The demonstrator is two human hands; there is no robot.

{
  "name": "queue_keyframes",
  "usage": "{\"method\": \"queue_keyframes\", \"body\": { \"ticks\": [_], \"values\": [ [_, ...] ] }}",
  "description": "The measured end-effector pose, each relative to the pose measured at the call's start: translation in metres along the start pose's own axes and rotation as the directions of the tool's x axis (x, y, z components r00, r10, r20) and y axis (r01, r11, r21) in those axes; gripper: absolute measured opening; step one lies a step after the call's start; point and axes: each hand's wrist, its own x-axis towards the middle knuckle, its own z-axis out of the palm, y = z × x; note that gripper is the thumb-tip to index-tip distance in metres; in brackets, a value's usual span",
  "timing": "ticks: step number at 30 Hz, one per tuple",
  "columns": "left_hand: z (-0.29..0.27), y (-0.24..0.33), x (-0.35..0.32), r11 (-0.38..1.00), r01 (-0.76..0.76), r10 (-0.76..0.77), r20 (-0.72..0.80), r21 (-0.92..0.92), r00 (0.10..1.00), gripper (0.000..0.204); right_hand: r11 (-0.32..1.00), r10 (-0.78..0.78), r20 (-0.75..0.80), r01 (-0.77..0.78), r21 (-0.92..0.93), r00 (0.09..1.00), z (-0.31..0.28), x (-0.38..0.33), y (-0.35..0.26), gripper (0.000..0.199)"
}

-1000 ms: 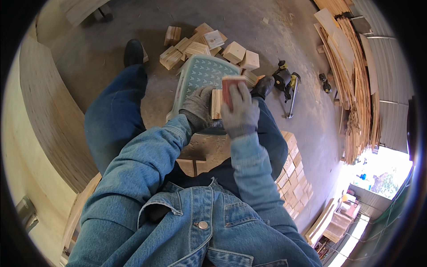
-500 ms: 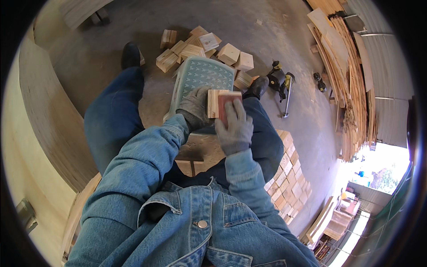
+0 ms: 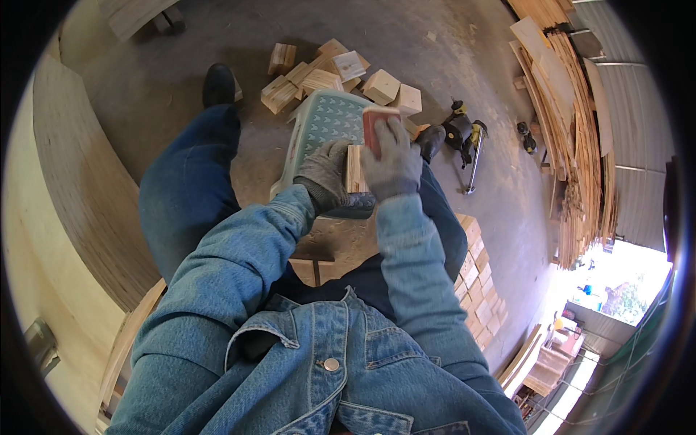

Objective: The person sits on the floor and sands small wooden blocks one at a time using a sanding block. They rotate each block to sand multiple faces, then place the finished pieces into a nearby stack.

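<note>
A wooden block [image 3: 355, 171] is in the grip of my left hand [image 3: 325, 172], which wears a grey work glove and holds the block by its left side. My right hand [image 3: 394, 161], gloved the same way, is closed on a reddish-brown sanding block [image 3: 373, 127] with a pale back edge. The sanding block is over the far right part of the wooden block, and my right hand hides the block's right side. Beneath both hands stands a pale green plastic stool [image 3: 326, 119] with a patterned top, between my legs.
Several wooden blocks [image 3: 319, 76] lie heaped on the floor beyond the stool. Right of my foot are a black-and-yellow tool [image 3: 457, 130] and a hammer [image 3: 475, 156]. Stacked blocks [image 3: 478, 283] stand by my right leg. Long boards [image 3: 569, 138] lean along the right wall.
My right hand has slid the sanding block away from me and slightly right over the wooden block. My left hand keeps its hold, nearly still.
</note>
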Motion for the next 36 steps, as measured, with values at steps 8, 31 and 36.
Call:
{"method": "queue_keyframes", "body": {
  "ticks": [8,31,36],
  "values": [
    [0.006,0.006,-0.002,1.000,0.018,-0.018,0.019,-0.013,1.000,0.106,0.994,0.020,-0.042,-0.015,0.105,0.999,0.012,0.010,0.012,0.063],
    [0.012,-0.014,-0.001,0.999,-0.006,0.007,0.047,-0.032,0.999,0.095,1.000,-0.008,-0.035,0.009,0.028,0.999,0.005,0.015,-0.031,0.061],
    [0.015,-0.021,0.003,0.998,-0.059,0.059,-0.016,-0.022,0.998,0.093,0.997,-0.024,-0.039,0.026,0.069,0.999,0.003,-0.016,-0.026,0.062]
  ]
}}
